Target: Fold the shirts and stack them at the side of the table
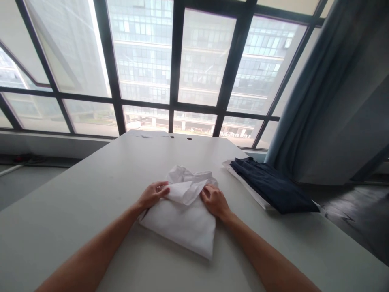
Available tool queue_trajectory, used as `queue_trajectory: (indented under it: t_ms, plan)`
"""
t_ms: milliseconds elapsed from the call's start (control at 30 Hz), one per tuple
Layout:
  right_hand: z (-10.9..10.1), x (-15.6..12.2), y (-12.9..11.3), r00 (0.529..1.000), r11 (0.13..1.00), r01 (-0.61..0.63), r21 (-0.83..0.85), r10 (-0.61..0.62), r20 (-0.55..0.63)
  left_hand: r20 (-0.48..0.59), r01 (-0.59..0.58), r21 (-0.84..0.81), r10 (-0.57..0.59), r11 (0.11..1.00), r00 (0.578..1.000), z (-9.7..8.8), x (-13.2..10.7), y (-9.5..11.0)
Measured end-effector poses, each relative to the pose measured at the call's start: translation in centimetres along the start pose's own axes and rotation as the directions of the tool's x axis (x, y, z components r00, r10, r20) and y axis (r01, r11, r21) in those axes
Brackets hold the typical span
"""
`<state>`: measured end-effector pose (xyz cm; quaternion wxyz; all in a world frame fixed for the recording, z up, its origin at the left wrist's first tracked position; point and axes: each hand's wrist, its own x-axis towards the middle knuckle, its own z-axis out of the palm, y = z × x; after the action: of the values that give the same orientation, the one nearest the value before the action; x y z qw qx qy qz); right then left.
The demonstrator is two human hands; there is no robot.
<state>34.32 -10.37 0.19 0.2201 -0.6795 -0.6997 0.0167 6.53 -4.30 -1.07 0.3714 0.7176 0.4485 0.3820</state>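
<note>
A folded white shirt (182, 221) lies on the white table (75, 219) in front of me, its collar end bunched up toward the window. My left hand (152, 194) rests on the shirt's left edge, fingers curled and pinching a fold of white cloth. My right hand (214, 200) sits on the right edge, fingers bent and gripping the same folded flap. Both forearms reach in from the bottom of the view.
A folded dark navy garment (273, 186) lies on a white one at the table's right edge. Large windows (182, 73) stand behind the table, a blue-grey curtain (328, 101) hangs at the right. Two small dark holes (180, 138) mark the far table edge.
</note>
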Motion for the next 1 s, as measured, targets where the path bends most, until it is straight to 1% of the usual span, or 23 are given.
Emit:
queue_trajectory:
  t_ms: [100,167,200,267,333,400,467,533,600,667,700,767,867,933,1000]
  plan:
    - [1.8,0.0,1.9,0.991,0.996,-0.087,0.012,0.088,-0.097,-0.020,-0.075,0.113,0.078,0.991,0.997,0.6,-0.7,0.2]
    - [2.7,-0.3,2.8,0.976,0.986,-0.164,0.029,0.166,-0.144,-0.032,-0.084,0.096,0.088,0.992,0.996,1.1,-1.4,0.0]
    - [3.1,-0.6,3.3,0.966,0.977,-0.206,0.059,0.212,-0.150,-0.049,-0.061,0.055,0.063,0.997,0.997,1.4,-1.8,-0.1]
    - [3.5,-1.1,4.4,0.941,0.947,-0.279,0.159,0.302,-0.150,-0.124,0.014,-0.063,-0.021,0.998,0.992,1.7,-2.3,-0.5]
    - [3.5,-1.1,5.1,0.925,0.910,-0.307,0.279,0.354,-0.137,-0.209,0.056,-0.185,-0.095,0.981,0.973,1.7,-2.2,-1.0]
    - [3.2,-0.5,5.3,0.924,0.880,-0.286,0.378,0.358,-0.133,-0.281,0.051,-0.262,-0.126,0.964,0.951,1.3,-1.5,-1.2]
    - [2.7,0.2,4.9,0.939,0.855,-0.222,0.468,0.317,-0.134,-0.327,0.029,-0.293,-0.129,0.956,0.936,0.8,-0.7,-1.2]
    - [2.2,0.8,4.3,0.954,0.800,-0.166,0.577,0.279,-0.112,-0.354,0.008,-0.307,-0.122,0.952,0.927,0.5,0.0,-0.9]
    - [1.8,0.9,3.8,0.963,0.729,-0.139,0.670,0.257,-0.079,-0.369,-0.006,-0.321,-0.119,0.947,0.922,0.4,0.2,-0.6]
    - [1.4,0.6,3.6,0.958,0.701,-0.131,0.701,0.272,-0.093,-0.376,-0.015,-0.335,-0.119,0.942,0.919,0.5,0.1,-0.3]
    - [1.2,0.5,3.6,0.954,0.712,-0.130,0.690,0.281,-0.110,-0.375,-0.016,-0.340,-0.120,0.940,0.919,0.6,0.0,-0.2]
    - [1.0,0.3,3.9,0.952,0.765,-0.148,0.626,0.281,-0.118,-0.370,-0.023,-0.353,-0.117,0.935,0.922,0.5,-0.1,-0.2]
    - [0.8,0.2,4.5,0.973,0.838,-0.180,0.516,0.229,-0.031,-0.358,-0.029,-0.377,-0.117,0.926,0.926,0.3,-0.1,-0.4]
    - [0.9,0.2,4.8,0.977,0.854,-0.183,0.487,0.211,-0.002,-0.352,-0.029,-0.393,-0.122,0.919,0.928,0.4,-0.1,-0.5]
    - [1.1,0.2,4.6,0.972,0.849,-0.186,0.494,0.231,-0.031,-0.350,-0.027,-0.403,-0.127,0.915,0.928,0.7,-0.1,-0.4]
